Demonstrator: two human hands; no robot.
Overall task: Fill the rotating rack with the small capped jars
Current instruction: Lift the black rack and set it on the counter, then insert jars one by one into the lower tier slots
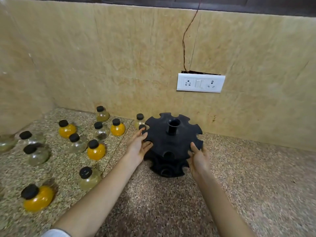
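Note:
A black two-tier rotating rack [172, 139] with notched slots and a central tube stands on the speckled counter [239, 177] near the wall; no jar shows in its visible slots. My left hand [139, 147] holds its left rim, fingers wrapping the top disc's edge. My right hand [198, 157] holds the front right rim, thumb on top. Several small round jars with black caps stand to the left: some hold orange powder, such as one jar [96, 150], others look clear or pale, such as another [89, 178]. One jar [139, 121] is just behind the rack's left edge.
A tan tiled wall runs behind the counter, with a white socket and switch plate [201, 82] and a thin wire [188, 40] hanging above it. Bare counter lies right of and in front of the rack.

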